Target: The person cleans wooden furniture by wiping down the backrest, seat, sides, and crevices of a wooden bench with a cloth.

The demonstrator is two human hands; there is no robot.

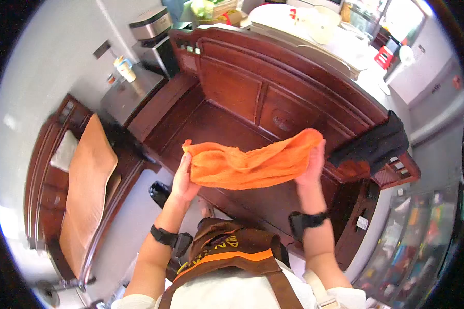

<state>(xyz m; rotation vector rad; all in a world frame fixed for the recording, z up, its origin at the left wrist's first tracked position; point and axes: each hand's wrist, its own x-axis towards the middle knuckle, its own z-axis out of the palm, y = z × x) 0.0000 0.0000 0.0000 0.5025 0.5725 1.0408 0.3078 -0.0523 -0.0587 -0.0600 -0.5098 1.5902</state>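
An orange cloth [247, 167], folded lengthwise, is stretched between my two hands in the middle of the head view. Its left end is gripped by my left hand [184, 177], and the right end by my right hand [314, 164]. The fingers of both hands are partly hidden by the fabric. The cloth hangs in the air above the seat of a dark red wooden bench [227, 105], sagging a little along its upper edge.
Dark clothing [374, 147] drapes over the bench's right armrest. At left stands another wooden bench with a tan mat [90, 180] and a pillow [65, 150]. A side table [131, 98] holds a cup [123, 69]. Behind is a white table [294, 23]; a glass-fronted cabinet [410, 242] stands right.
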